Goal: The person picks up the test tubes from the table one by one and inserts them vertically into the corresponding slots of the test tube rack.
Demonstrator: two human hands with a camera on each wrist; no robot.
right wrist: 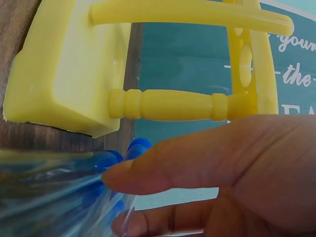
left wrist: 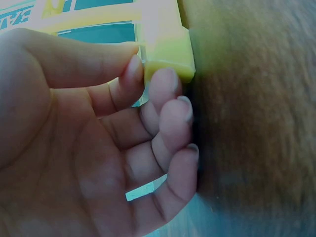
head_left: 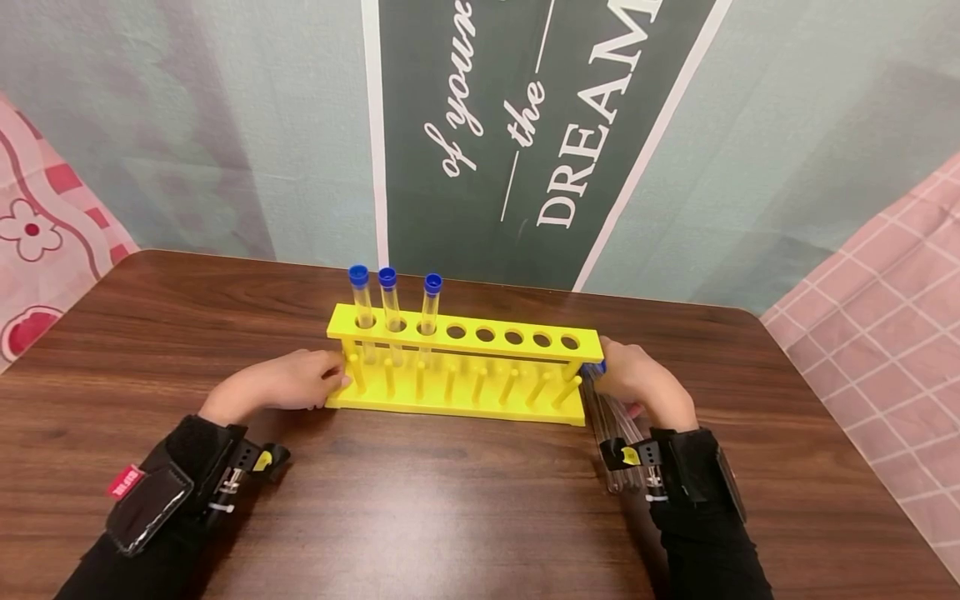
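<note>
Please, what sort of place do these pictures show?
Probably a small indoor workspace, perhaps for practice or demonstration: a wood-grain table, a lettered backdrop behind it, and a yellow test-tube rack.

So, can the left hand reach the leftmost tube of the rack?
Probably yes: the left hand touches the rack at its left end, and nothing visible blocks the leftmost tube above.

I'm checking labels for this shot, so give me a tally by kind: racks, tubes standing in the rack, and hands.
Yellow rack: 1
Tubes in the rack: 3
Hands, left hand and right hand: 2
Total: 6
Not counted: the loose tubes at the right hand, which overlap too much to number.
</note>
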